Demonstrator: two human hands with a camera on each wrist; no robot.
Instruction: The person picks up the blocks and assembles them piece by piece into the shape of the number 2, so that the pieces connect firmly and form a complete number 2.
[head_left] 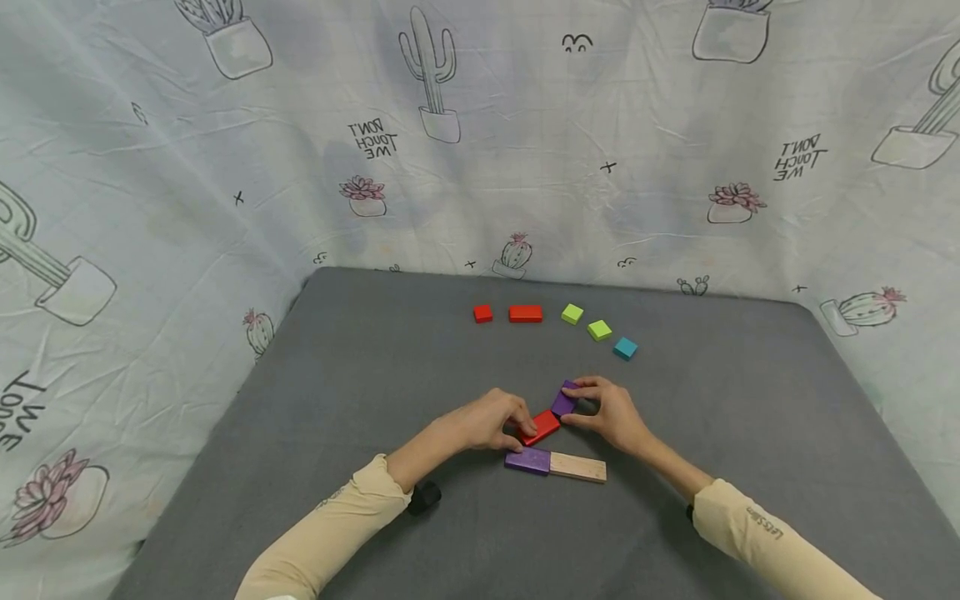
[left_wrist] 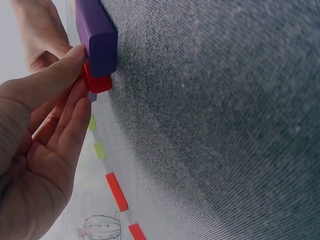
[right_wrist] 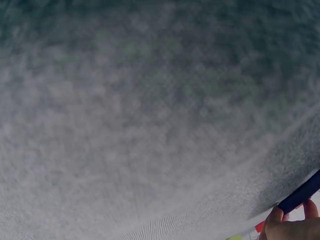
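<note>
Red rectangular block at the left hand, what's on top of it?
The left hand partly covers the left end of the red rectangular block; the rest of its top shows bare. The surface beneath that hand can't be seen.

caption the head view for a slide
Left hand touching a red block, right hand pinching a purple block beside it, with five more blocks farther back on the gray surface.

Behind the grey worktop (head_left: pixel 375 358) hangs a pale, creased cloth (head_left: pixel 510 183), wrapping round the left side too, printed with potted cacti (head_left: pixel 429 77), pink succulents (head_left: pixel 366 190), small crosses (head_left: pixel 608 167) and mirror-written lettering (head_left: pixel 372 138).
</note>
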